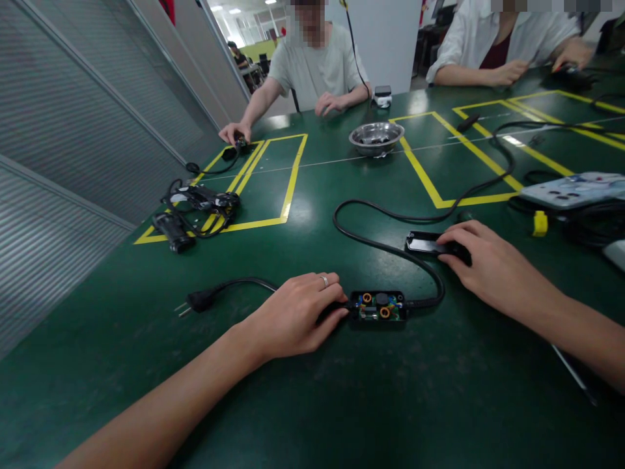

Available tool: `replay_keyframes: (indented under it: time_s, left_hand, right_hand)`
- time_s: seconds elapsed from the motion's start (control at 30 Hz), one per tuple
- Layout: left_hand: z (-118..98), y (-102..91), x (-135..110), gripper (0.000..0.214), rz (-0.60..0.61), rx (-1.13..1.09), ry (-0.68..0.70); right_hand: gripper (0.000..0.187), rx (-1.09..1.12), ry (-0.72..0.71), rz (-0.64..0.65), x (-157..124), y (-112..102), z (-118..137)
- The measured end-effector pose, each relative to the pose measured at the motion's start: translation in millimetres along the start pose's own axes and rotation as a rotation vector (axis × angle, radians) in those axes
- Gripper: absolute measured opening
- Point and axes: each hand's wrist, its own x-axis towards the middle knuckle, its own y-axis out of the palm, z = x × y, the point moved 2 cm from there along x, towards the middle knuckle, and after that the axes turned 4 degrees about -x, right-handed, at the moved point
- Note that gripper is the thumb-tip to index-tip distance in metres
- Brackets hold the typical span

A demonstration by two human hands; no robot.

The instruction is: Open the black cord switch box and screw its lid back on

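On the green table an open power adapter (378, 307) lies with its circuit board and copper coils facing up. My left hand (307, 311) is closed around the cable end at the adapter's left side. From under that hand a black cord runs left to a two-pin plug (198, 301). Another black cable (430, 277) leaves the adapter's right end and loops away behind it. My right hand (481, 257) grips the right end of a black plastic cover (424, 243), whose inner side shows a shiny strip. The cover is apart from the adapter, behind and right of it.
Bundled black cables and adapters (200, 208) lie at the left. A metal bowl (375, 139) stands further back. At right are a pale patterned case (576, 189), a yellow piece (540, 224) and a screwdriver (576, 378). Two people sit opposite, their hands on the table.
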Motion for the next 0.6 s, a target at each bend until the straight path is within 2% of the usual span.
replay_keyframes:
  time_s: [0.17, 0.37, 0.6]
  left_hand:
    - [0, -0.3, 0, 0.019, -0.005, -0.008, 0.005]
    - [0, -0.8, 0, 0.019, -0.01, -0.015, 0.001]
    - [2, 0.0, 0, 0.02, 0.001, -0.016, -0.012]
  right_hand:
    - [0.028, 0.12, 0.026, -0.11, -1, -18, 7]
    - [0.047, 0.4, 0.091, -0.37, -7, -34, 20]
    - [0.058, 0.647, 0.056, -0.369, -14, -39, 32]
